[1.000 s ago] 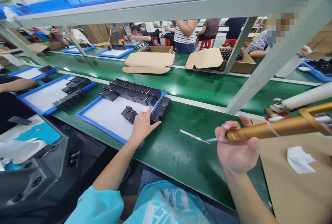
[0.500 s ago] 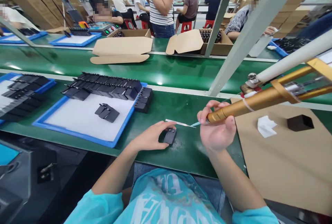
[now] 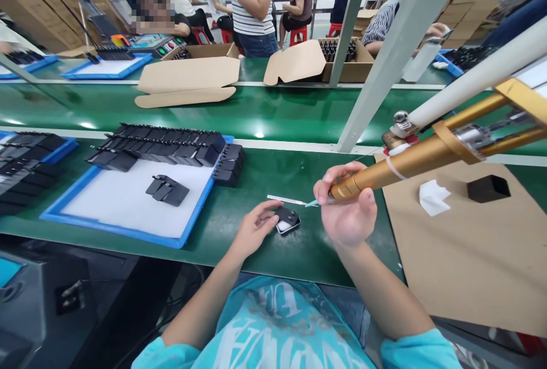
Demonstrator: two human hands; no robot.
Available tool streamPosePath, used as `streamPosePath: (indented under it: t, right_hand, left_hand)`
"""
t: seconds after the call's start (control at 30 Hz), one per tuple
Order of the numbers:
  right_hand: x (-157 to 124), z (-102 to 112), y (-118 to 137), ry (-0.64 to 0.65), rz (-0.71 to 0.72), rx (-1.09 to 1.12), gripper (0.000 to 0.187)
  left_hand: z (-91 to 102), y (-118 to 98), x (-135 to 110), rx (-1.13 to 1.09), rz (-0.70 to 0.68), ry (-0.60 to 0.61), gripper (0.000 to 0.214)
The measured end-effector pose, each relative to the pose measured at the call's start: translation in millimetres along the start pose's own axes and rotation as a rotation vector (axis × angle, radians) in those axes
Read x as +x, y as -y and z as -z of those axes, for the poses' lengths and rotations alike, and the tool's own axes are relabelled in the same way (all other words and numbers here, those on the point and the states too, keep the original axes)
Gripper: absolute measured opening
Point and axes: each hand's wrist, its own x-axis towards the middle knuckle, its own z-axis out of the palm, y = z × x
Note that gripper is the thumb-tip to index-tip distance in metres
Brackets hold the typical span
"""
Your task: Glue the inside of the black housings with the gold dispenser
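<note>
My left hand (image 3: 258, 229) pinches a small black plastic cover (image 3: 289, 215) between thumb and fingers, tilted over a black-rimmed case (image 3: 293, 229) whose pale inside shows. The case rests on the green bench. In my right hand (image 3: 348, 209) is a gold cylindrical tool (image 3: 376, 172) with a pale blue pointed tip, directed left towards the black parts but apart from them. The fingers curl around its front end. A thin whitish strip (image 3: 284, 199) lies just behind the black parts, near the tip.
To the left, a blue-rimmed tray (image 3: 179, 242) bears rows of black box-shaped parts (image 3: 171, 144) and one separate black part (image 3: 167, 189). Cardboard (image 3: 461, 266) at right holds crumpled white paper (image 3: 433, 197) and a black block (image 3: 488, 188). A slanted grey post (image 3: 384, 67) rises behind; co-workers sit beyond.
The black part in my left hand now shows a cover lifted at an angle from a pale-filled case. My left fingers have shifted onto the cover. The gold tool stays in my right hand.
</note>
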Motion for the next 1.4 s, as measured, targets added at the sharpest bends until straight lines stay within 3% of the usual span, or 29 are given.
streamPosePath:
  t: [0.13, 0.3, 0.4, 0.57, 0.73, 1.2, 1.4]
  right_hand:
    - [-0.3, 1.0, -0.3, 0.019, 0.004, 0.022, 0.029]
    - [-1.7, 0.9, -2.6, 0.057, 0.018, 0.069, 0.026]
    - [-3.1, -0.4, -3.4, 0.057, 0.031, 0.061, 0.025]
    - [-4.4, -1.3, -2.4, -0.003, 0.02, 0.044, 0.035]
    - [-3.5, 1.4, -2.1, 0.047, -0.006, 0.061, 0.034]
    - [-4.9, 0.6, -1.9, 0.078, 0.022, 0.131, 0.022]
    - [-4.7, -0.6, -0.5, 0.062, -0.005, 0.093, 0.033]
  left_hand:
    - [-2.2, 0.7, -1.2, 0.233, -0.096, -0.079, 0.027]
    - [-6.6, -4.3, -4.0, 0.513, -0.193, 0.089, 0.045]
    - [-13.7, -2.9, -5.2, 0.607, -0.156, 0.079, 0.043]
    - [-18.9, -14.0, -2.4, 0.57, -0.144, -0.018, 0.042]
    - [-17.3, -36.6, 5.7, 0.553, -0.26, -0.121, 0.037]
    - [-14.0, -53.3, 7.0, 0.546, -0.335, -0.09, 0.039]
    - [-15.6, -53.1, 7.2, 0.536, -0.311, -0.091, 0.038]
